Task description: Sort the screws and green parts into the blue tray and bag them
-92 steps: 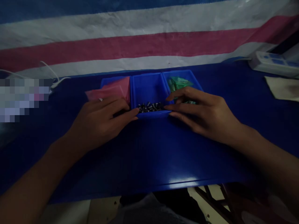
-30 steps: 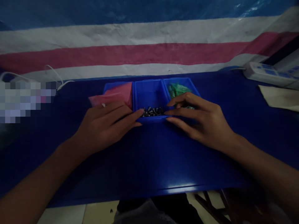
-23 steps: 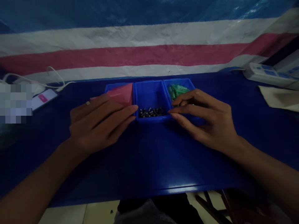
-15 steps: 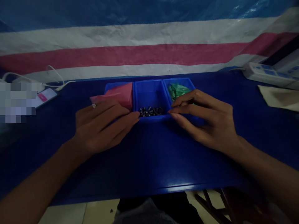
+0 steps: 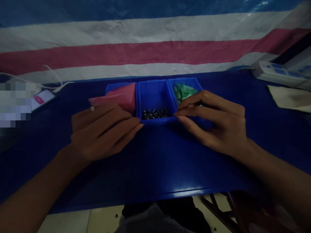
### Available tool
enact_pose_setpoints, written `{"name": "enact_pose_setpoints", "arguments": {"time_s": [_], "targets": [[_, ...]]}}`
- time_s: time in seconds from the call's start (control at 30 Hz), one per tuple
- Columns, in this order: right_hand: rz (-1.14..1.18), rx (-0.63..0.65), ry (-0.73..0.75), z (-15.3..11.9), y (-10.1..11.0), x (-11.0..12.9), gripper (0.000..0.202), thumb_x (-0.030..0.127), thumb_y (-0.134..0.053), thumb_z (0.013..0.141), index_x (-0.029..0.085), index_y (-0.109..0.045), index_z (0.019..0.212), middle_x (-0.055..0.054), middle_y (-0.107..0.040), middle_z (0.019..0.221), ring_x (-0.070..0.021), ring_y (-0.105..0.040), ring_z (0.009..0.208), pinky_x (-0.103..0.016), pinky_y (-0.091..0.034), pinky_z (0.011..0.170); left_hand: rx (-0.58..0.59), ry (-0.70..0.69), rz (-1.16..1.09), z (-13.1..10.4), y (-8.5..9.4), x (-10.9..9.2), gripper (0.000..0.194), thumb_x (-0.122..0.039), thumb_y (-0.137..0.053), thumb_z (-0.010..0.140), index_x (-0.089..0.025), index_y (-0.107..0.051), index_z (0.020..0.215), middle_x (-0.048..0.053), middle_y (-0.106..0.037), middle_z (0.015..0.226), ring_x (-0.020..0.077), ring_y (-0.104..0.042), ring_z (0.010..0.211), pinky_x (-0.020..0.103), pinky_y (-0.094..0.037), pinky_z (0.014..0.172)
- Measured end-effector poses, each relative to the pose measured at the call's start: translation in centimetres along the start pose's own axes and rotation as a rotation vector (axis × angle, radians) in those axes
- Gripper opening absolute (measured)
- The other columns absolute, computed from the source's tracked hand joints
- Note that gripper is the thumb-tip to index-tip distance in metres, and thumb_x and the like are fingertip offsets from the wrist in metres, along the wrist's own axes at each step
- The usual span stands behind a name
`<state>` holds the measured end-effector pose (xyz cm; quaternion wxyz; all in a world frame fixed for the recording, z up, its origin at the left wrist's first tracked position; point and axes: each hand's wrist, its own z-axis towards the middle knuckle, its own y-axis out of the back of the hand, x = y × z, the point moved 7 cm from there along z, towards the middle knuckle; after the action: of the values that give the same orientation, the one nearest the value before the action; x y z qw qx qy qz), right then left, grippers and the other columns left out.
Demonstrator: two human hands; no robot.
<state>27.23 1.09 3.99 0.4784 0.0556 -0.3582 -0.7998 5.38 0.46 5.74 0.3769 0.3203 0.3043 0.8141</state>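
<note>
Three blue bins stand side by side on a dark blue table. Small black cylindrical parts [image 5: 155, 114] lie at the front of the middle blue bin [image 5: 155, 89]. My left hand [image 5: 104, 131] has its fingers closed together, with thumb and index finger at that bin's front left corner. At its front right corner, my right hand [image 5: 213, 119] pinches the rim between thumb and fingers. Pink plastic bags [image 5: 123, 95] fill the left bin, partly behind my left hand. Green plastic bags [image 5: 184, 92] lie in the right bin, whose front is covered by my right hand.
A phone [image 5: 43, 98] and white cables [image 5: 57, 82] lie at the left. A white power strip [image 5: 274, 72] and a beige cloth or paper piece [image 5: 289, 98] are at the right. A striped sheet [image 5: 155, 53] hangs behind the table [image 5: 155, 165]. A wooden stool [image 5: 221, 210] stands below.
The view has shifted slightly, so most things appear a little higher and further left. My left hand has drawn slightly left; my right hand stays at the middle bin's corner.
</note>
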Motion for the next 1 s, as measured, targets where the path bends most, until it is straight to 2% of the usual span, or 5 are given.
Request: {"name": "enact_pose_setpoints", "arguments": {"time_s": [0.17, 0.5, 0.83, 0.9, 1.0], "targets": [[0.015, -0.018, 0.034, 0.1, 0.0, 0.3, 0.015, 0.013, -0.076, 0.099, 0.027, -0.078, 0.101, -0.008, -0.079, 0.100, -0.0257, -0.079, 0.091, -0.044, -0.068, 0.077, -0.005, -0.019, 0.006, -0.2, -0.1, -0.2, 0.015, -0.011, -0.080, 0.098, -0.019, -0.071, 0.106, 0.003, -0.082, 0.093, 0.0232, -0.081, 0.085, 0.037, -0.069, 0.077], [0.000, -0.006, 0.028, 0.1, 0.3, 0.6, 0.015, 0.012, -0.074, 0.100, 0.027, -0.078, 0.101, -0.008, -0.080, 0.100, -0.0247, -0.079, 0.091, -0.044, -0.069, 0.078, 0.030, 0.021, 0.002, -0.4, -0.4, 0.1, 0.012, -0.015, -0.074, 0.103, -0.025, -0.070, 0.107, 0.001, -0.081, 0.093, 0.0217, -0.079, 0.085, 0.038, -0.066, 0.072], [0.002, -0.027, 0.077, 0.0, -0.1, 0.3, 0.008, 0.010, -0.078, 0.098, 0.018, -0.079, 0.099, -0.011, -0.080, 0.099, -0.0227, -0.079, 0.091, -0.037, -0.068, 0.081, 0.018, -0.021, 0.021, -0.9, -0.5, 0.1, 0.022, -0.015, -0.070, 0.103, -0.026, -0.078, 0.120, 0.000, -0.081, 0.099, 0.0190, -0.076, 0.090, 0.032, -0.064, 0.083], [0.000, -0.030, 0.076, 0.0, 0.0, 0.4, 0.008, 0.011, -0.077, 0.098, 0.019, -0.079, 0.099, -0.011, -0.080, 0.099, -0.0226, -0.079, 0.091, -0.037, -0.068, 0.081, -0.062, 0.038, 0.004, -0.9, -0.1, 0.8, 0.024, -0.018, -0.071, 0.103, -0.028, -0.078, 0.124, 0.000, -0.081, 0.105, 0.0211, -0.075, 0.093, 0.036, -0.062, 0.087], [0.006, -0.024, 0.063, 0.0, 0.1, 0.4, 0.007, 0.011, -0.077, 0.099, 0.018, -0.078, 0.099, -0.010, -0.079, 0.099, -0.0218, -0.079, 0.092, -0.036, -0.068, 0.083, -0.079, 0.238, 0.071, -0.9, 0.1, 3.3, 0.032, -0.033, -0.072, 0.105, -0.029, -0.073, 0.137, 0.004, -0.077, 0.125, 0.0288, -0.072, 0.111, 0.054, -0.053, 0.112]]}}
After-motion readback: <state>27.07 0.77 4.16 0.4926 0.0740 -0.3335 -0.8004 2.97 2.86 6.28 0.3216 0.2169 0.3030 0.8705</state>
